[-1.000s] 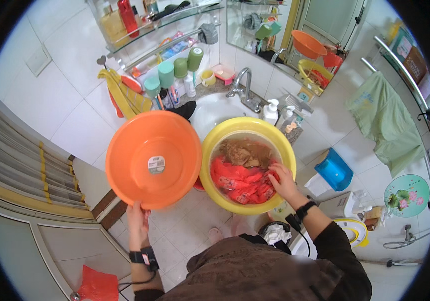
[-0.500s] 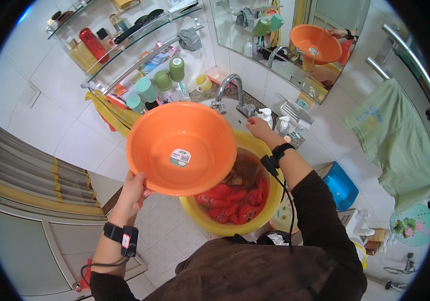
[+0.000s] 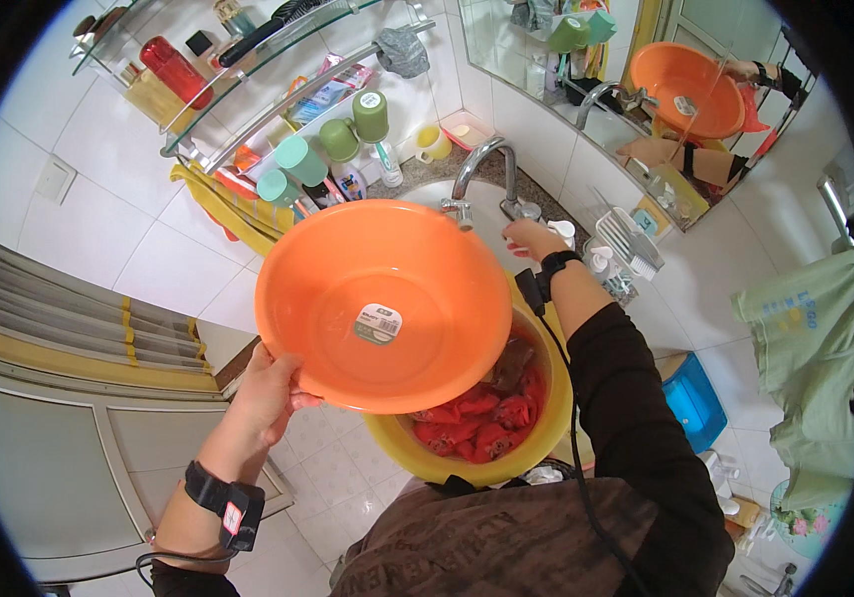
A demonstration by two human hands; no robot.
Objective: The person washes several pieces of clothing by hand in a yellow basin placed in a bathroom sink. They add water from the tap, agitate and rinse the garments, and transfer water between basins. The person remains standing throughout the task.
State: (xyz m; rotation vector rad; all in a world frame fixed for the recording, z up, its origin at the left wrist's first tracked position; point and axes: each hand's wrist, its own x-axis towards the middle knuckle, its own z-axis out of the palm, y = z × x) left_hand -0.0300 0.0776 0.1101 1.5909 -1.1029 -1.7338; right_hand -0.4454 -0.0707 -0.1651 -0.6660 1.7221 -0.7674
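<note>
Left hand (image 3: pixel 266 393) grips the orange basin (image 3: pixel 384 304) by its lower-left rim, fingers curled under, thumb on the rim edge. Basin is held up tilted, inside facing the camera, small label stuck near its centre. It hangs over the sink (image 3: pixel 467 199), its top edge just under the tap spout, and covers most of the yellow basin (image 3: pixel 506 438) behind and below it.

Right hand (image 3: pixel 531 237) is up at the tap (image 3: pixel 481 169), at its base; can't tell if the fingers are spread or closed, the orange basin hides part of them.

Yellow basin holds wet red cloth (image 3: pixel 476 418); only its right and lower parts show.

Around: green cups (image 3: pixel 337 139) upside down along the wall rail, yellow cloth (image 3: pixel 218 204) hanging left of the sink, glass shelf with a red bottle (image 3: pixel 176 70) above, mirror (image 3: pixel 646 80) at right, green towel (image 3: pixel 810 368) on the right wall, blue box (image 3: pixel 693 398) on the floor
</note>
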